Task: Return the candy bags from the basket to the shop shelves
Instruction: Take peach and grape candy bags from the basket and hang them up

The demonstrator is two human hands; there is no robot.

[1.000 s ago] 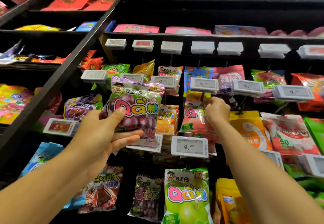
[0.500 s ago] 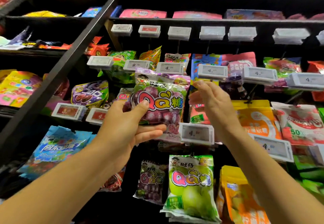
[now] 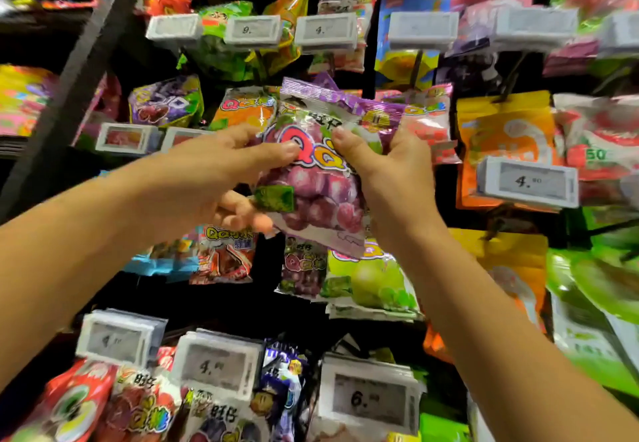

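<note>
A purple grape candy bag is held up in front of the shop shelves, slightly tilted. My left hand grips its left edge, thumb on the front and fingers curled behind. My right hand grips its right edge with the thumb pressed on the front print. Just below it on the shelf hangs a matching small grape bag beside a green apple bag. The basket is out of view.
Rows of hanging candy bags fill the racks, each row fronted by white price tags. Orange bags hang to the right, a cola bag lower left. A dark shelf upright slants along the left.
My right hand left the shelf hook and came onto the grape bag's right edge. The bag moved right and lower, and the view dropped and drew closer to the shelves.
</note>
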